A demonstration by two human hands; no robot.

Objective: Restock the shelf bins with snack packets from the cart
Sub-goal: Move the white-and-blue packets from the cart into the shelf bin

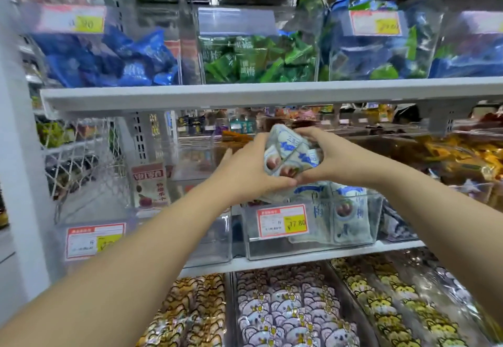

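Both forearms [141,259] reach forward from the lower corners and meet mid-frame. There the left hand [245,168] and right hand [336,157] clasp a bundle of white-and-blue snack packets [290,153] between curled fingers, one hand on each side. Directly below the bundle sits the clear bin [272,250] with the yellow price tag [283,221], part-filled with matching packets [351,218] standing upright. Neither hand is nearer, so the drop looks straight down. The bundle's count is unclear, the hands hide the bin's rear, and the cart is out of view.

both hands [294,161] holding white snack packets [291,153], above clear bin [313,248]
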